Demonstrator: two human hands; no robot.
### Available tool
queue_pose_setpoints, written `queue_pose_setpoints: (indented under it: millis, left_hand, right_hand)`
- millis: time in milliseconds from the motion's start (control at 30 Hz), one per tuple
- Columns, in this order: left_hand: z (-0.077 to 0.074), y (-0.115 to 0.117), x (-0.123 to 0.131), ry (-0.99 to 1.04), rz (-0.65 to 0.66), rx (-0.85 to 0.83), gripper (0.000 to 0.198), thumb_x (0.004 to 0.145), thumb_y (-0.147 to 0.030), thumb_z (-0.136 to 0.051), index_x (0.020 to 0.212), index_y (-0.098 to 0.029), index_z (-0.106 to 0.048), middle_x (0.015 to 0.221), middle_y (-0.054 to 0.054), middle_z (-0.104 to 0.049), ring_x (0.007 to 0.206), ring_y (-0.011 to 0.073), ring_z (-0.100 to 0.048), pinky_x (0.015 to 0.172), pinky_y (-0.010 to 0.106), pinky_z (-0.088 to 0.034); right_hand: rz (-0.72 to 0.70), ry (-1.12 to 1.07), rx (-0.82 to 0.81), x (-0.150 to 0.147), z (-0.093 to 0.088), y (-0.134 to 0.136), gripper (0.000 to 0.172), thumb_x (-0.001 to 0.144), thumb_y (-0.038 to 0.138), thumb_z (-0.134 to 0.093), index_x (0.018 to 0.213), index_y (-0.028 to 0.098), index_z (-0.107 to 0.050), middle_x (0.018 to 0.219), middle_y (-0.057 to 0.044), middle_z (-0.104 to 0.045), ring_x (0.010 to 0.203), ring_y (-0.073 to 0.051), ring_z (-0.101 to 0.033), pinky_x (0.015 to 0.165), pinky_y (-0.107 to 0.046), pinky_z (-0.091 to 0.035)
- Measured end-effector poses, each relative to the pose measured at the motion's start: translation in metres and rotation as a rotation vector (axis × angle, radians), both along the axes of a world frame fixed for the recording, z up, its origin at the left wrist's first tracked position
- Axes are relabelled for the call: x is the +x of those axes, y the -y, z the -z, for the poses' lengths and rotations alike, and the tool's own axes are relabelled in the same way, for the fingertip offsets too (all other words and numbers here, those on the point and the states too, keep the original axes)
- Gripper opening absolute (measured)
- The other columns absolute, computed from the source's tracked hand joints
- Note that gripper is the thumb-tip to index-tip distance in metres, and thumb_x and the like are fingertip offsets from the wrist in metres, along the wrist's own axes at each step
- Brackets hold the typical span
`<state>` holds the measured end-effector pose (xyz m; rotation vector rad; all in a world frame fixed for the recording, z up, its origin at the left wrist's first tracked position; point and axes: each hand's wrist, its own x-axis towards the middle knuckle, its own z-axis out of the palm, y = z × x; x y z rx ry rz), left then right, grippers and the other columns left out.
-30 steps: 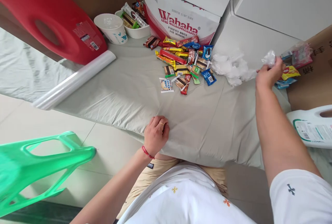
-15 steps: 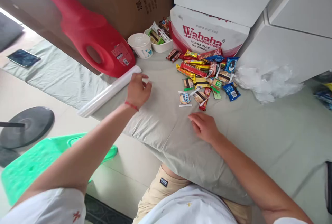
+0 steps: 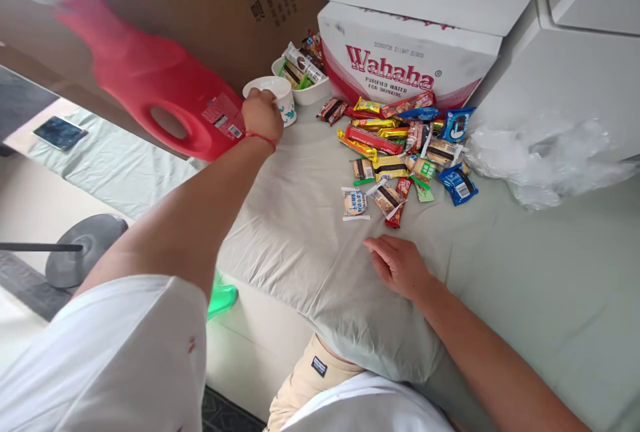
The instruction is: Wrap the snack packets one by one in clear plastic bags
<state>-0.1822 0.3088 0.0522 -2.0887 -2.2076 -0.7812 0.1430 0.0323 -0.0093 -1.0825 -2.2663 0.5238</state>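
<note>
My left hand [image 3: 263, 115] is at the near rim of a white paper bowl [image 3: 285, 95] with a teal print, its curled fingers closed on the edge and partly hidden. My right hand [image 3: 397, 265] rests on the grey-green cloth [image 3: 300, 219], loosely closed, with nothing seen in it. Ahead of it lie a round wrapped biscuit [image 3: 355, 203], another wrapped biscuit [image 3: 386, 197] and a red-wrapped bar [image 3: 400, 209]. Behind these is a pile of snacks in yellow, red and blue wrappers, with a long red packet [image 3: 375, 141] among them.
A white dish [image 3: 315, 93] of snacks stands behind the bowl. A large red jug [image 3: 165, 92] leans at left by a brown carton [image 3: 210, 12]. A Wahaha box [image 3: 400, 59] backs the pile; crumpled clear plastic [image 3: 545, 159] lies right. A phone [image 3: 60, 132] is far left.
My left hand has moved up and away from beside the white roll to the paper bowl's rim. My forearm now covers where the roll lay. My right hand stays on the cloth.
</note>
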Motion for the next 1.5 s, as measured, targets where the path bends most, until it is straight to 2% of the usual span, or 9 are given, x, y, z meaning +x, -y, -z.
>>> queue_pose_setpoints:
  millis: [167, 300, 433, 567, 733, 967, 1133, 1300, 1500]
  left_hand:
    - [-0.026, 0.112, 0.033, -0.148, 0.205, 0.109, 0.025, 0.102, -0.02, -0.051, 0.117, -0.009, -0.069, 0.115, 0.008, -0.069, 0.107, 0.0172, -0.065, 0.095, 0.031, -0.052]
    - [-0.027, 0.22, 0.06, -0.203, 0.663, 0.341, 0.029, 0.099, -0.012, -0.054, 0.124, -0.019, -0.067, 0.117, 0.009, -0.07, 0.105, 0.0197, -0.069, 0.087, 0.029, -0.058]
    - [-0.022, 0.274, 0.087, -0.116, 0.928, 0.318, 0.033, 0.101, -0.009, -0.05, 0.131, -0.017, -0.062, 0.107, 0.011, -0.072, 0.09, 0.019, -0.069, 0.078, 0.03, -0.058]
    - [-0.015, 0.285, 0.108, -0.1, 1.076, 0.289, 0.028, 0.099, -0.006, -0.051, 0.125, -0.013, -0.061, 0.099, 0.011, -0.072, 0.079, 0.018, -0.066, 0.07, 0.03, -0.058]
    - [-0.011, 0.285, 0.115, -0.073, 1.169, 0.241, 0.024, 0.102, -0.006, -0.045, 0.117, -0.012, -0.062, 0.099, 0.012, -0.072, 0.083, 0.0186, -0.066, 0.073, 0.031, -0.06]
    - [-0.01, 0.282, 0.115, -0.043, 1.151, 0.171, 0.022, 0.101, -0.008, -0.048, 0.114, -0.012, -0.064, 0.096, 0.011, -0.069, 0.083, 0.0196, -0.063, 0.072, 0.031, -0.058]
    - [-0.005, 0.283, 0.109, 0.116, 1.07, 0.09, 0.03, 0.101, -0.003, -0.042, 0.118, -0.014, -0.063, 0.099, 0.01, -0.07, 0.087, 0.0174, -0.067, 0.072, 0.026, -0.056]
    - [-0.005, 0.282, 0.101, 0.148, 0.973, 0.15, 0.027, 0.102, -0.006, -0.045, 0.118, -0.018, -0.062, 0.105, 0.01, -0.071, 0.089, 0.0161, -0.07, 0.073, 0.024, -0.056]
    - [-0.015, 0.287, 0.104, 0.184, 0.955, 0.204, 0.027, 0.1, -0.003, -0.046, 0.119, -0.017, -0.059, 0.103, 0.011, -0.069, 0.089, 0.0157, -0.069, 0.074, 0.024, -0.057]
  right_hand:
    - [0.109, -0.226, -0.019, 0.009, -0.016, 0.002, 0.029, 0.097, 0.01, -0.05, 0.117, 0.02, -0.068, 0.086, -0.004, -0.072, 0.074, -0.016, -0.068, 0.069, -0.027, -0.054]
    - [0.243, -0.4, 0.098, 0.021, -0.063, 0.0, 0.031, 0.097, 0.008, -0.055, 0.12, 0.024, -0.068, 0.1, -0.004, -0.075, 0.088, -0.016, -0.071, 0.078, -0.028, -0.057]
    - [0.081, -0.181, 0.224, 0.03, -0.113, -0.013, 0.027, 0.099, 0.009, -0.056, 0.117, 0.024, -0.071, 0.104, -0.005, -0.077, 0.094, -0.017, -0.071, 0.086, -0.03, -0.057]
    - [-0.149, 0.373, 0.098, 0.02, -0.135, -0.026, 0.034, 0.101, 0.01, -0.049, 0.128, 0.02, -0.067, 0.129, -0.009, -0.071, 0.108, -0.02, -0.07, 0.085, -0.029, -0.057]
    - [-0.129, 0.858, -0.176, -0.004, -0.131, -0.031, 0.051, 0.098, 0.01, -0.045, 0.148, 0.016, -0.052, 0.136, -0.018, -0.065, 0.094, -0.024, -0.074, 0.067, -0.032, -0.058]
    - [0.002, 0.937, -0.408, -0.027, -0.128, -0.033, 0.033, 0.097, 0.015, -0.05, 0.123, 0.016, -0.07, 0.124, -0.019, -0.067, 0.099, -0.027, -0.073, 0.079, -0.036, -0.059]
    - [0.091, 0.724, -0.276, -0.013, -0.136, -0.01, 0.029, 0.094, 0.011, -0.055, 0.114, 0.022, -0.071, 0.135, -0.013, -0.063, 0.083, -0.019, -0.072, 0.069, -0.031, -0.058]
    - [0.467, 0.115, -0.059, 0.071, -0.143, -0.024, 0.028, 0.087, 0.029, -0.072, 0.114, 0.021, -0.066, 0.113, -0.007, -0.071, 0.095, -0.022, -0.07, 0.08, -0.031, -0.058]
    - [1.3, -0.033, 0.108, 0.203, -0.112, -0.12, 0.054, 0.091, 0.049, -0.066, 0.126, 0.008, -0.055, 0.11, -0.018, -0.069, 0.1, -0.027, -0.067, 0.09, -0.038, -0.053]
